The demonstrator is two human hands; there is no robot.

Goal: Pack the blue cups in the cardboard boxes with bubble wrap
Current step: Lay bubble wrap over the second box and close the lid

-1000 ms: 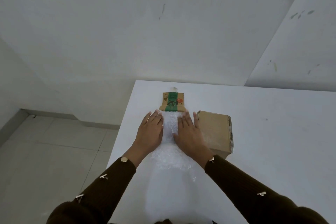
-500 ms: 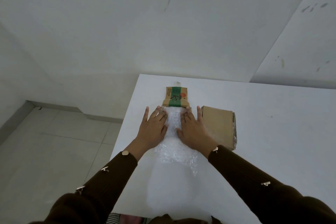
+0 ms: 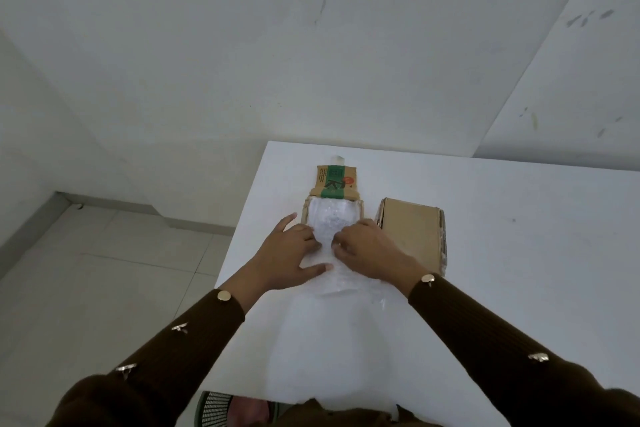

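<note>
An open cardboard box (image 3: 361,208) with a green-printed flap (image 3: 335,180) stands near the table's left edge, filled with bubble wrap (image 3: 330,218). A long strip of the same wrap runs from the box toward me across the table. My left hand (image 3: 290,253) lies on the wrap at the box's near left corner, fingers bent, thumb stretched along the sheet. My right hand (image 3: 369,248) pinches the wrap at the box's near edge. No blue cup is visible.
A second, closed cardboard box (image 3: 412,232) sits just right of the open one, touching my right wrist area. The white table (image 3: 519,253) stretches to the right. Its left edge drops to a tiled floor (image 3: 104,270). A white wall stands behind.
Both hands have drawn back from lying flat on top of the box to its near edge, and their fingers have curled onto the wrap. The box's opening with wrap inside now shows.
</note>
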